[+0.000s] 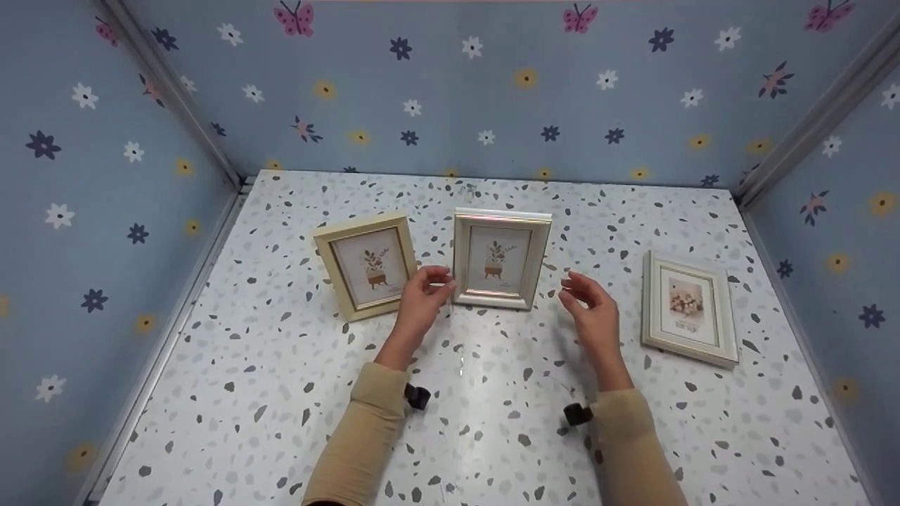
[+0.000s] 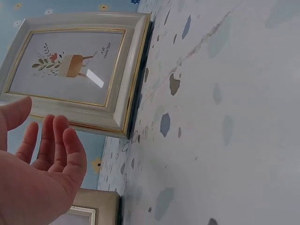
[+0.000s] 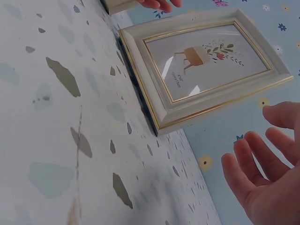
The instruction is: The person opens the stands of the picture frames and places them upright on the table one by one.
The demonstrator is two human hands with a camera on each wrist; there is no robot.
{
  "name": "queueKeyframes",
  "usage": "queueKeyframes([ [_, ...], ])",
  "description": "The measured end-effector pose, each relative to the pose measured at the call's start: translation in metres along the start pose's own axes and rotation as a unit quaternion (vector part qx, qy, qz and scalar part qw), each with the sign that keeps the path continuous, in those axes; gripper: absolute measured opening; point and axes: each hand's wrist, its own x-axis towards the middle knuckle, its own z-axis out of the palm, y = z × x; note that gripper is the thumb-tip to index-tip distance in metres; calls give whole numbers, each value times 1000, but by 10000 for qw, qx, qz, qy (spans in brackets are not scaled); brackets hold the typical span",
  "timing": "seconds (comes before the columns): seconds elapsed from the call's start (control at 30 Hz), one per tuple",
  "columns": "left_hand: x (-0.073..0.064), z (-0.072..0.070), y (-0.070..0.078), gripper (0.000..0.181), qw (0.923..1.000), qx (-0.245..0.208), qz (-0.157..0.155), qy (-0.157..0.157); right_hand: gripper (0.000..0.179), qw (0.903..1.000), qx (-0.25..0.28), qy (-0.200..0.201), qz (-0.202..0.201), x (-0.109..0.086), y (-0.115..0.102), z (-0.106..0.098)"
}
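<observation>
A white picture frame (image 1: 538, 260) with gold lines stands upright mid-table, showing a print of a potted plant. My left hand (image 1: 424, 301) is at its left edge, fingers loosely bent and holding nothing. In the left wrist view the same hand (image 2: 47, 173) has its palm turned toward the frame's side. Off the frame's right side, my right hand (image 1: 594, 316) hovers apart from it with a gap between thumb and fingers. The right wrist view shows that hand (image 3: 262, 173) empty beside the white frame (image 3: 154, 93). A cream-gold frame (image 1: 337, 281) stands angled behind my left hand.
Another white frame (image 1: 654, 302) with a flower picture lies flat on the right of the speckled table (image 1: 485, 422). Blue flowered panels (image 1: 450, 84) wall the table at the back and both sides. A small black device (image 1: 418, 397) sits at my left wrist.
</observation>
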Motion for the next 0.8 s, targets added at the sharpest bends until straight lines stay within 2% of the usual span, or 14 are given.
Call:
queueKeyframes([
  [0.2,-3,4,-4,24,9987,-123,2,-490,40,9995,-72,103,300,-5,3,-17],
  [0.47,-8,18,-9,26,9916,-133,9,-1283,33,9985,-35,475,260,-7,6,-48],
  [0.67,-11,34,-13,28,9877,-197,-169,-1540,29,9946,-191,906,476,-2,9,-84],
  [0.8,-12,43,-13,26,9864,-156,-252,-1616,28,9896,-609,1216,469,-1,11,-109],
])
